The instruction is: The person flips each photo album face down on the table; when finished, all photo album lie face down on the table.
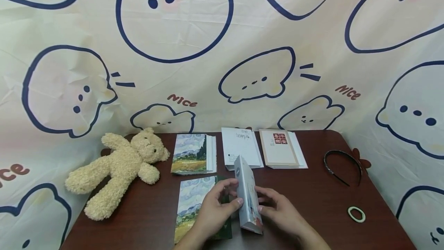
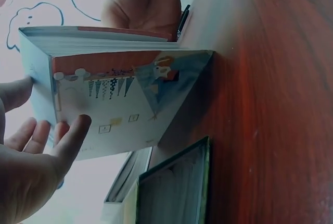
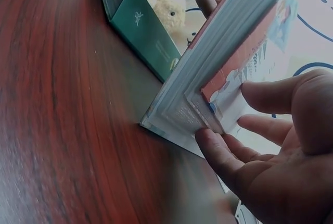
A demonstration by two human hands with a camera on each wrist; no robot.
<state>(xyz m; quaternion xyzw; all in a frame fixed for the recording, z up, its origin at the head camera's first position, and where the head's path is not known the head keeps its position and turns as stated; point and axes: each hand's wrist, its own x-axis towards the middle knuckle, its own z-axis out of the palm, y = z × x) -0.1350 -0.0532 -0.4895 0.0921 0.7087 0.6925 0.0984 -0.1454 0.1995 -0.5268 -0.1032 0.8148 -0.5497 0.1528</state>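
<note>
A thick photo album (image 1: 248, 200) with an illustrated cover stands on edge between my two hands; its red-topped cover (image 2: 109, 101) shows in the left wrist view. My left hand (image 1: 216, 207) grips it around the pale spine side. Opposite, my right hand (image 1: 284, 211) holds the cover at the page side, thumb and fingertips on it. Many clear-sleeved pages (image 3: 208, 67) show between the covers in the right wrist view. Beside the left hand lies a landscape-painting album (image 1: 194, 200), partly hidden by that hand; its dark green side (image 3: 143, 36) faces the right wrist camera.
Behind stand a second painting-covered album (image 1: 189, 153), a white album (image 1: 239, 147) and a beige album (image 1: 279, 147). A teddy bear (image 1: 126, 169) lies at the left. On the right are a black headband (image 1: 341, 153) and a pale green ring (image 1: 356, 214) on the brown table (image 1: 312, 192).
</note>
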